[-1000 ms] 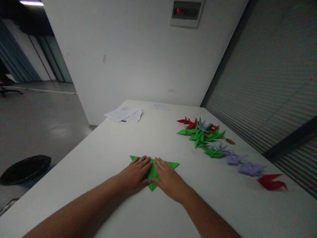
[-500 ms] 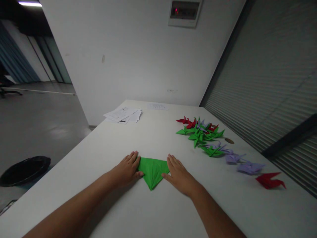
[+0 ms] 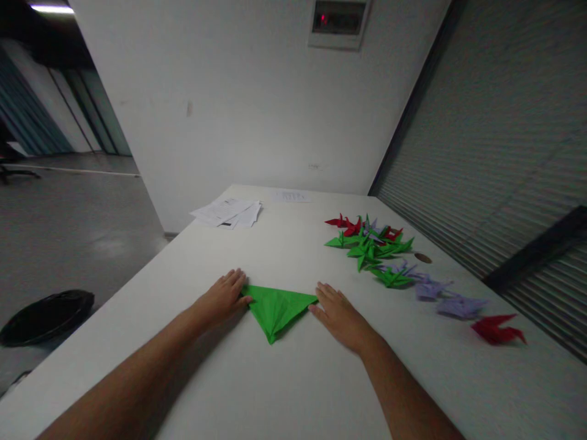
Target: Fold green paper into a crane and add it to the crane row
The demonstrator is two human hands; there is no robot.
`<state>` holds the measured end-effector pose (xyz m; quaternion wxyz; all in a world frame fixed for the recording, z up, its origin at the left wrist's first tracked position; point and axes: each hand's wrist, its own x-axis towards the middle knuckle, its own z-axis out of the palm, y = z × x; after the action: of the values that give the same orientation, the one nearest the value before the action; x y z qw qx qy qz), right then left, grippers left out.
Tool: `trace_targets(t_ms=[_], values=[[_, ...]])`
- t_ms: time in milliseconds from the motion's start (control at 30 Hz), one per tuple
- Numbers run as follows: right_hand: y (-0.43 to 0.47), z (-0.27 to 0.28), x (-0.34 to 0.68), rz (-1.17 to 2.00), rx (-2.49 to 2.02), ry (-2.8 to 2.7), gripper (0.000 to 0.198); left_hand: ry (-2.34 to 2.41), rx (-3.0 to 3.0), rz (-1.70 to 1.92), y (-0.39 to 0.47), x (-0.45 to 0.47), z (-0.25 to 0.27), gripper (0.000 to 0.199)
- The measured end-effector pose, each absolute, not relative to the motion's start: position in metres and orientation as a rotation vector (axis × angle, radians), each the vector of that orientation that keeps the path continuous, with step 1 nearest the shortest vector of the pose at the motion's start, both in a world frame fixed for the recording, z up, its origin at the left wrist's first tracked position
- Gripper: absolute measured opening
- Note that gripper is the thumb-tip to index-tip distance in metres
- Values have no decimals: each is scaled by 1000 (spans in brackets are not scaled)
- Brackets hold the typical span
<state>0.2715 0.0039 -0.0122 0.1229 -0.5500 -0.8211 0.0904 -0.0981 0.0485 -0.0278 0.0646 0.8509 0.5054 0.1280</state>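
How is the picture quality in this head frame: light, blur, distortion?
Head view: dim overall, with one ceiling light bright at top left; the wall and blinds lean from wide-angle distortion; the green paper triangle between left hand and right hand is sharp, while the red crane looks softer.

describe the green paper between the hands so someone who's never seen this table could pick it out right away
On the white table, look at the near middle, between the left hand and right hand lying flat there. The folded green paper lies between them, a flat triangle pointing toward the person. The green paper cranes farther right are finished, standing shapes.
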Motion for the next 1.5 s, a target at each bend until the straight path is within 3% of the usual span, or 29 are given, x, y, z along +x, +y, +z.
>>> trace_targets(t_ms=[233,467,700,767,1300,1500], values=[[9,-3,257,126,-1543,-2248,31,1525,2403,429,44,-93,11,53],[8,-4,257,202,-1520,-2183,39,1213,2332,419,47,-114,23,77],[9,-2,254,323,-1489,-2171,25,1200,2408,505,51,-110,16,19],[10,-1,254,336,-1503,-2166,18,1196,2429,513,51,-108,15,12],[15,-7,262,755,-1422,-1829,14,1227,1923,844,47,-108,19,23],[17,0,262,1020,-1414,-1508,25,1199,1698,896,49,-106,24,31]])
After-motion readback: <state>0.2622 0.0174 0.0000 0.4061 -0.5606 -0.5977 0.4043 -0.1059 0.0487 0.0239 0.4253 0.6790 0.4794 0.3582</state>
